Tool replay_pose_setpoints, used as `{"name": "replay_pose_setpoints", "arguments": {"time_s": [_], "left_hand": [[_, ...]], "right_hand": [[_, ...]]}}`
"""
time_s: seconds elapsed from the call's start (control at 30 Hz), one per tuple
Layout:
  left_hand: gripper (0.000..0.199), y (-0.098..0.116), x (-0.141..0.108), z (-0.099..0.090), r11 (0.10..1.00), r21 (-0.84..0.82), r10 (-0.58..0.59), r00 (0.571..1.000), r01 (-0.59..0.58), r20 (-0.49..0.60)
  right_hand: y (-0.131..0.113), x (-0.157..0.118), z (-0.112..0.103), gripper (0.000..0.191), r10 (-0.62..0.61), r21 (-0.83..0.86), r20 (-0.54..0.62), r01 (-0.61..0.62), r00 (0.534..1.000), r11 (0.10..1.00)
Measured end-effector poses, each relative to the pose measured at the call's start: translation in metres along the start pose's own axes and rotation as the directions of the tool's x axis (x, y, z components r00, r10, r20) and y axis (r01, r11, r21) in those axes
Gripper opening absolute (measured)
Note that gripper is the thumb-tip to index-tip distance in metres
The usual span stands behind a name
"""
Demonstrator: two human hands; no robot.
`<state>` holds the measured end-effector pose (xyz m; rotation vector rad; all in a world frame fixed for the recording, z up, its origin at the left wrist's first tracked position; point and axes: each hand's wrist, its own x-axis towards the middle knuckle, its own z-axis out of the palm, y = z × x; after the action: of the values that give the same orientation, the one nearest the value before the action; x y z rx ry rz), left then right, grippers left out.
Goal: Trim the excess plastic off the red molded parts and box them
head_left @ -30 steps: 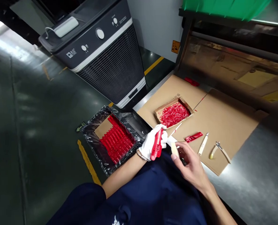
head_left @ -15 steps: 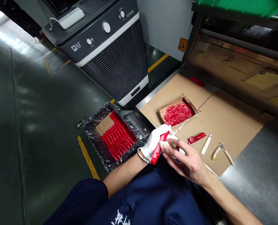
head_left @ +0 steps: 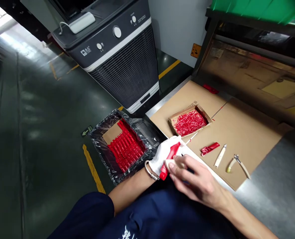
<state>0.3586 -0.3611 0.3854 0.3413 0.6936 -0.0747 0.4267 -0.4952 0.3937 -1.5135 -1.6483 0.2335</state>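
My left hand [head_left: 162, 153], in a white glove, is closed around a red tube-like plastic part [head_left: 172, 152], held at a slant in front of my body. My bare right hand [head_left: 195, 177] pinches a small off-white piece [head_left: 169, 163] against the part's lower half; whether it is a cloth, a pad or a tool's handle I cannot tell. Beyond my hands, on the cardboard sheet [head_left: 249, 132], lie another red plastic part [head_left: 210, 149], a cream-handled knife [head_left: 220, 156] and a pair of nippers [head_left: 237, 161] with spread handles.
A shallow cardboard box [head_left: 172, 126] of small red scraps sits on the bench. To the left, a bin lined with black plastic [head_left: 97, 146] holds rows of red parts. A large black air cooler [head_left: 127, 63] stands behind it. Another red piece [head_left: 210, 88] lies at the bench's back.
My right hand and the off-white piece have slid down along the red part towards its near end. My left hand keeps its hold. The whole view has shifted slightly.
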Motion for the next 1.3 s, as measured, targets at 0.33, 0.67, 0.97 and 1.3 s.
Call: {"name": "replay_pose_setpoints", "arguments": {"time_s": [0.33, 0.67, 0.97, 1.3], "left_hand": [[0.028, -0.005, -0.001, -0.004, 0.995, -0.096, 0.031, 0.992, -0.019, 0.126], [0.025, -0.003, -0.006, -0.001, 0.996, -0.01, 0.092, 0.992, -0.092, 0.082], [0.028, 0.002, -0.006, 0.003, 0.999, -0.009, 0.038, 0.997, -0.037, 0.071], [0.028, 0.002, -0.002, -0.002, 0.999, -0.029, 0.032, 0.994, -0.029, 0.103]], "right_hand": [[-0.003, 0.009, -0.01, 0.038, -0.06, -0.015, -0.009, 0.06, 0.998, 0.998], [-0.011, 0.015, -0.014, 0.038, -0.074, -0.084, -0.043, 0.07, 0.996, 0.994], [-0.01, 0.018, -0.015, 0.037, -0.086, -0.103, -0.041, 0.081, 0.995, 0.991], [-0.011, 0.019, -0.011, 0.034, -0.101, -0.031, -0.007, 0.101, 0.995, 0.994]]}}
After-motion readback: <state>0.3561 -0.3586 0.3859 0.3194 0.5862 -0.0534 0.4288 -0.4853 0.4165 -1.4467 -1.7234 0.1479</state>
